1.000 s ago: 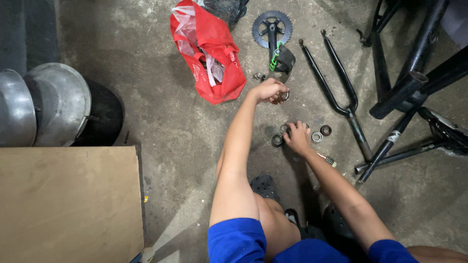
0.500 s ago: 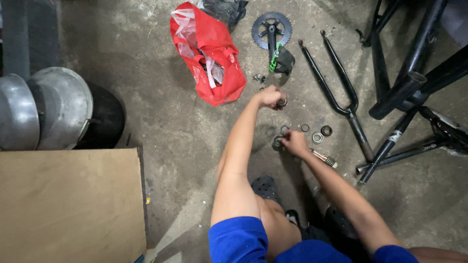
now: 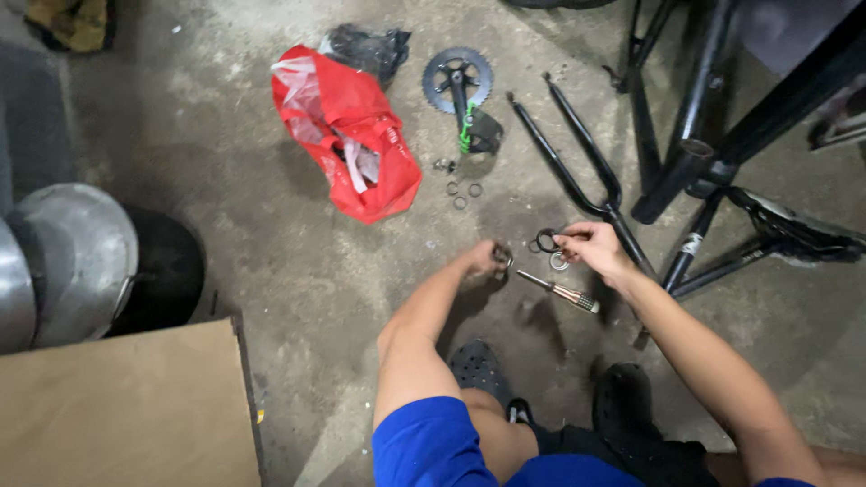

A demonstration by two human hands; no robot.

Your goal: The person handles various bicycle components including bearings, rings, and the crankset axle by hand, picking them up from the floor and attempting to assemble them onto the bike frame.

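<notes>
Person squats on a concrete floor (image 3: 225, 225), blue shorts, dark clogs, w/ bike parts spread out in front. Left hand (image 3: 483, 260) is closed on a small metal ring-shaped part (image 3: 502, 259), held low just above the floor; exact kind of part too small to tell. Right hand (image 3: 591, 248) pinches a dark ring (image 3: 547, 240) btwn thumb & fingertips, lifted a bit off the floor. Directly under that ring lies a silvery washer-like ring (image 3: 559, 262), and just beside it, toward the person, a bolt-like rod w/ knurled end (image 3: 561, 291) lies flat.

Farther off: three small rings (image 3: 462, 192) lie loose near a crankset w/ chainring (image 3: 457, 81), which has a pedal w/ green bit (image 3: 478, 133) at its lower end. A black fork (image 3: 577, 171) lies flat to the right, its lower end just behind the right hand. Red plastic bag (image 3: 347, 135) sits to the left, dark bag behind it. Black bike frame tubes (image 3: 713, 153) stand at right; metal lids & a cardboard box at left.

Progress, as a judgement: bike looks well taken apart already — fork, crank, small rings all off & laid out. Work seems mid-way in sorting or gathering the small ring parts: two are in hand, several are on the floor apart from each other, nothing visibly refitted to fork or frame.
</notes>
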